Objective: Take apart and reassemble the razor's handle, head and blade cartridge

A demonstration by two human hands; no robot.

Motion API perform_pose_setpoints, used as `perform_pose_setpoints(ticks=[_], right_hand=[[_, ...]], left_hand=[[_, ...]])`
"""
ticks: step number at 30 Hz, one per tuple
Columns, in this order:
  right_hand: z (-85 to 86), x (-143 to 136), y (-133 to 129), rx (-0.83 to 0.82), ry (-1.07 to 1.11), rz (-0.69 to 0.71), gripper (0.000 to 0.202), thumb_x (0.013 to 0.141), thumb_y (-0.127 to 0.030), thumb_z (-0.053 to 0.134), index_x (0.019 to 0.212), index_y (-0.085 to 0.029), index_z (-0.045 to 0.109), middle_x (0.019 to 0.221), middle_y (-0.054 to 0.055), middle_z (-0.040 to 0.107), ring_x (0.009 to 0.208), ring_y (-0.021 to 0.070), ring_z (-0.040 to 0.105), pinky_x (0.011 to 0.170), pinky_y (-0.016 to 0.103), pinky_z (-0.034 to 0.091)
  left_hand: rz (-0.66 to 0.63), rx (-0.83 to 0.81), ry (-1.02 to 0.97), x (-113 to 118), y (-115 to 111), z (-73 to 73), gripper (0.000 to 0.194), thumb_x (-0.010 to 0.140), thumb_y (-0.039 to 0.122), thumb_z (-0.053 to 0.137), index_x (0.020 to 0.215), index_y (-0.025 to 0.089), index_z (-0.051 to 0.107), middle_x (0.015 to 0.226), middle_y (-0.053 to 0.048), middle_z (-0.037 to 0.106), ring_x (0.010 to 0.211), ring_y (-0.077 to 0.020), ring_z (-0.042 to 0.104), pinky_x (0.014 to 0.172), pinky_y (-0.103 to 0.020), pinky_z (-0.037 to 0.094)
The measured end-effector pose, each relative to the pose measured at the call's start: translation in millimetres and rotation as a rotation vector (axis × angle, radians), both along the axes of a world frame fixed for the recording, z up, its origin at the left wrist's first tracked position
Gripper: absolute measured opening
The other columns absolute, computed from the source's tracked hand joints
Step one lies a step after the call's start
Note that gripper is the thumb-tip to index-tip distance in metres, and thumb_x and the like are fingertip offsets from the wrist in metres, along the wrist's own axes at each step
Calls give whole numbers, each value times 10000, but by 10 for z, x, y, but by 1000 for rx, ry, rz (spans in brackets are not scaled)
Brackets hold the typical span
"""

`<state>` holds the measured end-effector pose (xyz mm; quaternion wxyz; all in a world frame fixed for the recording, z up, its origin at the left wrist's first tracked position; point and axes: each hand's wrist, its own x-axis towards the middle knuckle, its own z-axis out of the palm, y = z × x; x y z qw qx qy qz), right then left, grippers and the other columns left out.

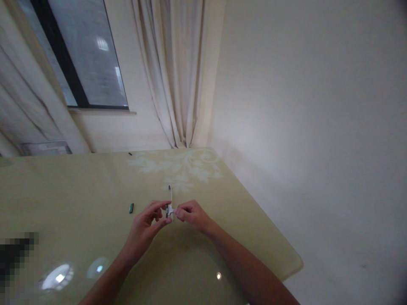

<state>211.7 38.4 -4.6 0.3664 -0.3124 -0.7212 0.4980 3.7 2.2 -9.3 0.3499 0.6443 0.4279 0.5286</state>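
My left hand [149,222] grips a small dark rectangular piece [167,210] between thumb and forefinger, one at each of its short ends. Against that piece sits a small white part [171,210], whose right side is pinched in the closed fingers of my right hand [192,215]. From beside the pair a thin whitish strip [171,195] runs away from me and ends in a dark tip [169,187]. Details of both held parts are too small to tell. To the left of my left hand lies a small dark green-and-black piece [131,208].
The glossy yellowish table [248,228] meets the wall [302,127] along its right side. A tiny dark bit [130,153] lies near the far edge. Curtains [178,76] and a window [89,55] are behind. A pixelated dark shape [14,256] shows at left.
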Motion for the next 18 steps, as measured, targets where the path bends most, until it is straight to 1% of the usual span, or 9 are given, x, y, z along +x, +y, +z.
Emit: perform_pose_setpoints(ticks=[5, 8, 11, 14, 18], right_hand=[[-1, -17, -14, 43, -58, -56, 480, 910, -527, 564, 587, -193, 442, 588, -53, 305, 571, 95, 295, 550, 270, 212], [-14, -24, -13, 83, -63, -74, 479, 914, -513, 558, 581, -194, 427, 589, -53, 299, 571, 94, 294, 550, 269, 212], [-24, -26, -10, 123, -63, -88, 487, 917, -498, 559, 569, -196, 402, 584, -55, 282, 561, 90, 286, 548, 272, 199], [-19, -25, -17, 134, -66, -106, 481, 924, -484, 556, 574, -197, 393, 585, -56, 272, 557, 89, 278, 546, 273, 189], [-6, -26, -39, 138, -79, -107, 463, 940, -469, 539, 592, -196, 400, 597, -53, 284, 567, 93, 289, 553, 274, 195]], left_hand=[[5, 20, -19, 5, -10, -21, 377, 831, 336, 820, 1202, 278, 792, 907, -8, 616, 744, -138, 576, 706, -259, 501], [15, 39, -8, 9, -23, -27, 387, 848, 345, 809, 1229, 285, 781, 908, -6, 613, 730, -134, 572, 702, -258, 498], [54, 63, 6, 18, -25, -41, 387, 841, 353, 818, 1220, 286, 781, 899, -3, 609, 737, -136, 575, 714, -260, 494], [94, 84, 23, 31, -21, -60, 387, 819, 354, 841, 1195, 286, 785, 894, 3, 603, 725, -134, 565, 721, -264, 487], [107, 84, 36, 50, -32, -75, 404, 856, 360, 809, 1251, 291, 764, 915, 0, 598, 738, -140, 562, 743, -275, 488]])
